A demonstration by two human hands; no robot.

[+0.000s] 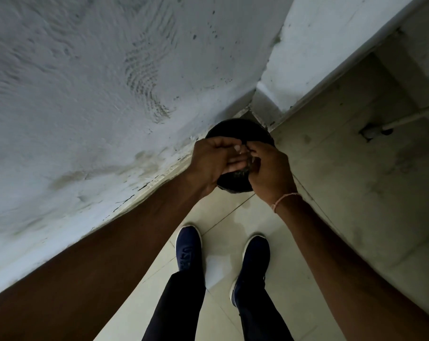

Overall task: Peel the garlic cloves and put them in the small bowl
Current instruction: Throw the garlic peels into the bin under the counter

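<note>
Both my hands meet above a round black bin that stands on the floor in the wall corner. My left hand has its fingers curled around a small pale piece, apparently a garlic clove. My right hand pinches at the same piece from the right with its fingertips. The clove is mostly hidden by the fingers. No small bowl is in view.
A rough white wall runs along the left, meeting a white ledge at the corner. Pale floor tiles lie below. My two dark blue shoes stand just short of the bin. A concrete surface lies to the right.
</note>
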